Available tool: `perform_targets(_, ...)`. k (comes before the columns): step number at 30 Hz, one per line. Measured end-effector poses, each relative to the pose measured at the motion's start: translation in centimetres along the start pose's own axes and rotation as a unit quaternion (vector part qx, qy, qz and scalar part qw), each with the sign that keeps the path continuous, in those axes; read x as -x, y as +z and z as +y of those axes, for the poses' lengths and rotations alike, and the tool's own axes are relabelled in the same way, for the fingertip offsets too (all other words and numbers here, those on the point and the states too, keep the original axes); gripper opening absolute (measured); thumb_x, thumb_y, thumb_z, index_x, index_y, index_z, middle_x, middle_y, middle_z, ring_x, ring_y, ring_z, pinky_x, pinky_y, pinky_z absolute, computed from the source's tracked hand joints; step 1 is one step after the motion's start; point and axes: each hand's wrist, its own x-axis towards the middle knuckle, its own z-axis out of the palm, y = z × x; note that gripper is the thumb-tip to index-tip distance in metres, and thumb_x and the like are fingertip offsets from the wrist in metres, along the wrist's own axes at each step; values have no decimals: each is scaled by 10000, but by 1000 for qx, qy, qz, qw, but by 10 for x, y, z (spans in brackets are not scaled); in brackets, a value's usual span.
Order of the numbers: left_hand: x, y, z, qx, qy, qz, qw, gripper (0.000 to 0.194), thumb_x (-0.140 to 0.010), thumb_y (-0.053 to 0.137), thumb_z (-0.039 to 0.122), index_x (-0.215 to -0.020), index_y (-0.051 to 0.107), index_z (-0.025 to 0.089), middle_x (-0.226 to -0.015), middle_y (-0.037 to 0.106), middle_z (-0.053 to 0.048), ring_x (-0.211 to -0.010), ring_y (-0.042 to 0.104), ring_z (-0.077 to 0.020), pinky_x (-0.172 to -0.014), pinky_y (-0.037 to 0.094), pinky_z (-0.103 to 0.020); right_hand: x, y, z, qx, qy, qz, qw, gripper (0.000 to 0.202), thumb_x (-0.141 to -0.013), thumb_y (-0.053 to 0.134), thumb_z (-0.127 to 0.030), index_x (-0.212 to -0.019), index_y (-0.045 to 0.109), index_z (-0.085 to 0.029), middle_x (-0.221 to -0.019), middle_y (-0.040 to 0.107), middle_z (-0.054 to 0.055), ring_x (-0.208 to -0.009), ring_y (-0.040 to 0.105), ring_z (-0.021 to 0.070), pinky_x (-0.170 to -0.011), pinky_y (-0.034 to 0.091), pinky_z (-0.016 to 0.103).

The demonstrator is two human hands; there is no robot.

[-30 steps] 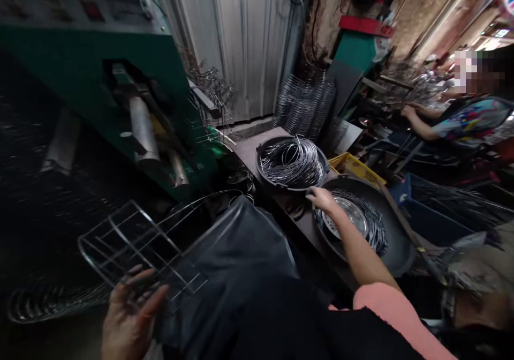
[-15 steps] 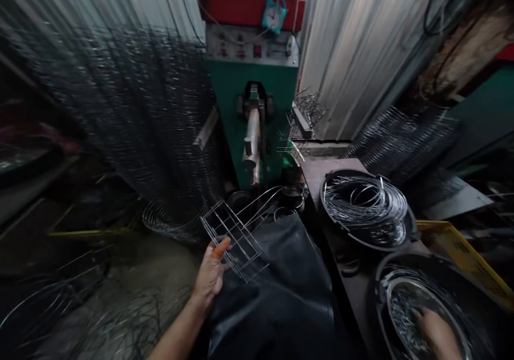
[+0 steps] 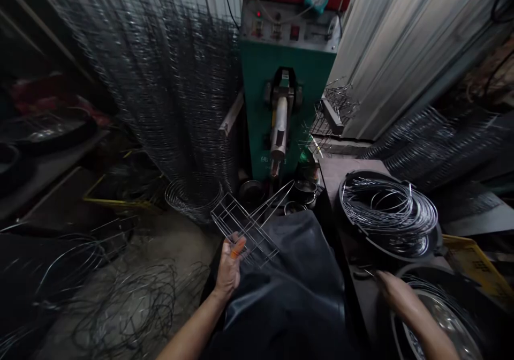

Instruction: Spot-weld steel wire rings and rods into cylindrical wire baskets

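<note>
My left hand, with an orange cover on a finger, is closed on a wire rack of thin crossed rods, held over the dark apron. Two longer wires stick out from the rack toward the machine. My right hand is above the edge of the side table, fingers pinched on a small thin metal piece. Under the right forearm lies a shiny round bowl inside a dark tub with wires.
A green machine with a metal arm stands ahead. Tall wire stacks rise at the left. A tub of coiled wire sits on the side table, with a yellow crate beyond. Loose wires lie on the floor.
My right hand has come out of the bowl and moved left and up, a thin piece now in its fingers. My left hand still holds the rack. The view has shifted.
</note>
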Motion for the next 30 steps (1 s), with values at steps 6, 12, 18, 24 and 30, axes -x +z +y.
perform_targets(6, 3, -15, -5, 57, 20, -24, 998, 347, -652, 676, 373, -945, 552, 234, -1133, 508, -30, -1119, 459, -226, -782, 474, -345, -91, -22, -165, -261, -190, -37, 946, 248, -754, 503, -386, -753, 647, -184, -770, 660, 63, -738, 598, 205, -683, 418, 288)
perform_targets(12, 5, -22, -8, 53, 32, -23, 998, 402, -626, 698, 400, -958, 550, 227, -1119, 527, -48, -1050, 501, -218, -740, 476, -302, -135, -27, -256, -500, -147, -87, 849, 314, -723, 531, -478, -661, 564, -173, -552, 495, -29, -503, 422, 105, -493, 311, 230)
perform_targets(18, -2, -21, -11, 42, 21, -47, 998, 382, -657, 685, 397, -979, 557, 237, -1089, 510, -39, -986, 493, -195, -710, 471, -280, -140, -27, -268, -553, -163, -82, 813, 357, -747, 522, -509, -621, 512, -174, -523, 429, -42, -497, 359, 92, -493, 276, 231)
perform_targets(24, -9, -18, -6, 25, -8, -59, 998, 322, -669, 681, 375, -951, 583, 256, -1088, 497, -11, -949, 482, -171, -690, 476, -270, -151, -21, -261, -565, -186, -83, 800, 359, -774, 516, -514, -655, 525, -176, -560, 438, -38, -532, 379, 99, -532, 301, 238)
perform_targets(30, -17, -15, 15, 1, -14, -52, 999, 364, -587, 735, 362, -895, 599, 223, -1092, 484, -28, -927, 488, -191, -657, 497, -305, -164, -14, -257, -583, -188, -98, 784, 359, -781, 528, -513, -665, 534, -174, -560, 440, -39, -528, 379, 95, -532, 304, 234)
